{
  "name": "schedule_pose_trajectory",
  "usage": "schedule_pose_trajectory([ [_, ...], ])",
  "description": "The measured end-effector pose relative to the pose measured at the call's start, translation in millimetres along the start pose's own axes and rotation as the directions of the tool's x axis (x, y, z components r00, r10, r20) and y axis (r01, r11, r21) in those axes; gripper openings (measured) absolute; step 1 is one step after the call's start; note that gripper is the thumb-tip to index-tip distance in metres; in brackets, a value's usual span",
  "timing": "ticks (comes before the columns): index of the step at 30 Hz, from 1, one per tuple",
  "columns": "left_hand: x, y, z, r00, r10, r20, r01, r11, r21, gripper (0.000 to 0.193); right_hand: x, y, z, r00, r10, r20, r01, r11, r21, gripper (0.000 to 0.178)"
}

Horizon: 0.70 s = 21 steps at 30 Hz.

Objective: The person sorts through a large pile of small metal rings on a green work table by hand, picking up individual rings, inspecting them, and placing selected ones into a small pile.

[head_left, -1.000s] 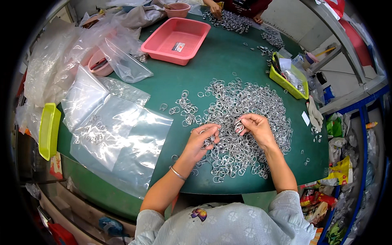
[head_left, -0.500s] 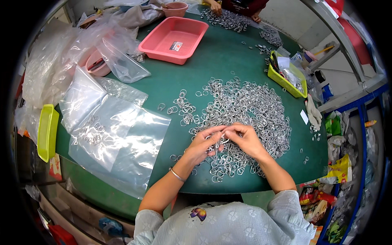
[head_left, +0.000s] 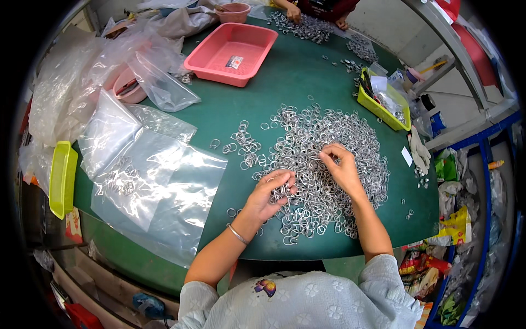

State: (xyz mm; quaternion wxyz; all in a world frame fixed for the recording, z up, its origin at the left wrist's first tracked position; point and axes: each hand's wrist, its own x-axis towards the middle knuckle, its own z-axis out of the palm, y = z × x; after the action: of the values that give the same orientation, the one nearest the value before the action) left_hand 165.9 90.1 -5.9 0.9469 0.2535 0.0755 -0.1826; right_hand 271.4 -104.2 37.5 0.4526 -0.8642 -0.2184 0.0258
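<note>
A broad pile of small silvery metal rings (head_left: pixel 350 145) covers the table in front of me. At the pile's left edge, my left hand (head_left: pixel 268 194) is curled around several metal rings, some showing between thumb and fingers. My right hand (head_left: pixel 341 164) is over the middle of the pile, thumb and forefinger brought together at the rings. Whether a ring is between those fingertips is too small to tell. A smaller scatter of rings (head_left: pixel 247 143) is left of the pile. More rings (head_left: pixel 121 176) lie with the clear plastic bag (head_left: pixel 181 192) on my left.
A pink tray (head_left: pixel 233 52) is on the far side of the green table (head_left: pixel 235 101). Yellow-green baskets stand at the right (head_left: pixel 386 104) and left (head_left: pixel 63 178) edges. A glove (head_left: pixel 419 152) lies at right. Across the table, another person's hand (head_left: pixel 294 13) touches a second ring pile (head_left: pixel 307 27).
My hands have come apart. The right one has moved up and right onto the pile, while the left has shifted slightly left and down, still holding rings.
</note>
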Motion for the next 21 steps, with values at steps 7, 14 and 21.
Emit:
schedule_pose_trajectory([
  [7, -4.2, 8.5, 19.5, 0.99, -0.14, -0.035, 0.144, 0.969, 0.2, 0.041, -32.1, -33.2, 1.3, 0.936, 0.2, 0.288, -0.324, 0.806, 0.495, 0.01],
  [14, -2.0, 8.0, 3.6, 0.988, -0.141, 0.061, 0.123, 0.966, 0.229, 0.037, -13.8, -9.2, -3.4, 0.995, 0.057, -0.082, -0.066, 0.991, -0.119, 0.013],
  [21, -0.8, 4.7, 4.7, 0.989, -0.067, 0.131, 0.062, 0.997, 0.045, 0.021, -5.8, 15.0, 1.0, 0.967, -0.248, -0.064, 0.195, 0.876, -0.44, 0.011],
])
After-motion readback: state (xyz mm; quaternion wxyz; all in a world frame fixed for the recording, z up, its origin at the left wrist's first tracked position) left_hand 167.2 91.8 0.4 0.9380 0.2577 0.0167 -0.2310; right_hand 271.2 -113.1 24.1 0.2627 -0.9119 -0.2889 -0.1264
